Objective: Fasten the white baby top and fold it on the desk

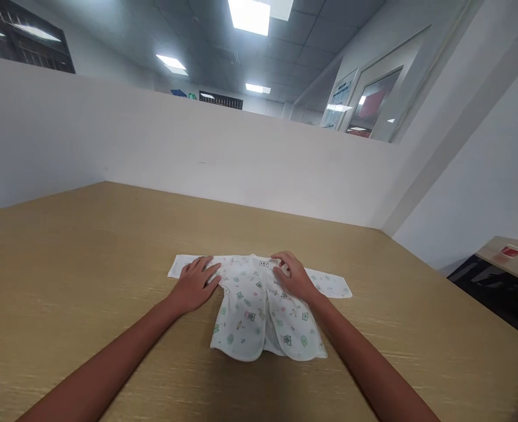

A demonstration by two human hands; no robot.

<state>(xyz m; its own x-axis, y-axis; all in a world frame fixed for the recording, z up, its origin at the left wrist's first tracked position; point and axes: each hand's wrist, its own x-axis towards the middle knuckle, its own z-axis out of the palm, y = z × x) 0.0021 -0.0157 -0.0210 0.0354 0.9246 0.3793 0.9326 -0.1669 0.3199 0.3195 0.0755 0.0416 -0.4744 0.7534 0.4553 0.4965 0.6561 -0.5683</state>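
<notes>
A small white baby jacket (245, 305) with green and pink animal prints lies front side up, its sleeves stretched out to both sides. Its front edges part below the collar, showing some of the inner back at the hem. My left hand (196, 285) rests flat on the left sleeve near the shoulder, fingers spread. On the right shoulder beside the neckline lies my right hand (297, 280), fingers bent, with a gap between thumb and forefinger. A small printed label shows inside the collar between the hands.
The jacket lies on a wide wood-toned table (109, 246). A low white partition (241, 158) runs along its far edge, and a white wall stands at the right. A cardboard box (516, 258) with a black side is at the right edge.
</notes>
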